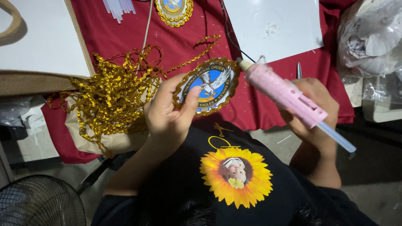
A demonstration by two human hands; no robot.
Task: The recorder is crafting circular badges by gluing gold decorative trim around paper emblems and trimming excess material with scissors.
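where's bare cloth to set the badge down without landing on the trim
Bare red cloth lies between the gold trim pile and the white sheet, below the second badge. The left hand holds the round badge; the right hand holds the pink glue gun. It is crowded left, where trim tangles.

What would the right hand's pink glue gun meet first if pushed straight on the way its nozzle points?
Most likely the gold-trimmed rim of the oval emblem held by the left hand; the glue gun in the right hand already nearly touches it.
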